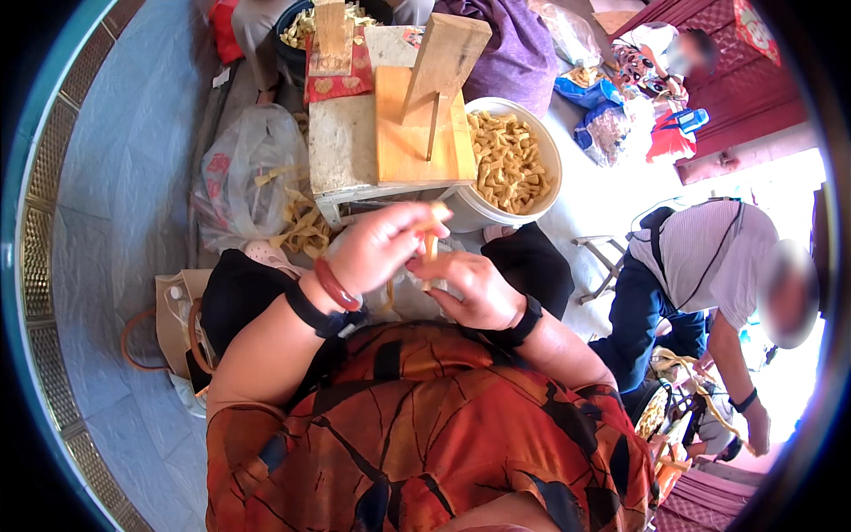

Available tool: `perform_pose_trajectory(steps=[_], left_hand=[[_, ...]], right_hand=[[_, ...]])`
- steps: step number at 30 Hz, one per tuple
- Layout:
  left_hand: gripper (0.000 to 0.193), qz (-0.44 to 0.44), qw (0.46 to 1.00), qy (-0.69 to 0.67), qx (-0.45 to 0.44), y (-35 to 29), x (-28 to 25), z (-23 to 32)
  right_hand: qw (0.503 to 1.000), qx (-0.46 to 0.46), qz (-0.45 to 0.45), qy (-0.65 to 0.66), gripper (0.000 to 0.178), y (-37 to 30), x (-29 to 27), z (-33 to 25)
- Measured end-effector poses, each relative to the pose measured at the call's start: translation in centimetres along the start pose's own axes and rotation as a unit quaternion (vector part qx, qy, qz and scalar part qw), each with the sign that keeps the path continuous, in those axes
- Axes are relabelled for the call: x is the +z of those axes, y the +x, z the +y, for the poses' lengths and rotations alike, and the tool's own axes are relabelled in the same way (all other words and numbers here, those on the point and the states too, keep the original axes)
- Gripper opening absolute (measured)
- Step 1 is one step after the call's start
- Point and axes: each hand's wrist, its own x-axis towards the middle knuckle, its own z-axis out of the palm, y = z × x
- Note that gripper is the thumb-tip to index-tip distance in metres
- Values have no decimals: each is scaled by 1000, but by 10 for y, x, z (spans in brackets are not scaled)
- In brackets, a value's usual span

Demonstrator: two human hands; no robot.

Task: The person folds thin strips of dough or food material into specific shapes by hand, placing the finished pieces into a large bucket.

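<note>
In front of my lap, both hands are closed on a narrow tan strip [431, 246] that looks like tofu skin. My left hand [377, 248] pinches its upper end, with a reddish-brown bangle and a black band at the wrist. Lower down, my right hand [474, 285] grips the strip between thumb and fingers; its wrist also wears a black band. Just beyond them, a white bucket [554, 182] holds many knotted tan pieces [510, 164]. More loose strips [303, 222] lie beside a clear plastic bag [253, 173] on the left.
A low table [341, 146] ahead carries a wooden board [386, 133] with an upright block [448, 58]. A purple sack [510, 53] stands behind. Left of me sits a handbag [173, 328]. A person [700, 257] bends over strips at right; others sit farther off.
</note>
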Motion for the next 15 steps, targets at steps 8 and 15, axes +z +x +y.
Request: perform_pose_trajectory(steps=[8, 15], left_hand=[[14, -195, 942, 268, -55, 0, -4, -16], [25, -54, 956, 274, 94, 2, 3, -30]], right_hand=[[983, 2, 89, -159, 19, -20, 14, 20], [785, 324, 224, 478, 11, -16, 25, 44]])
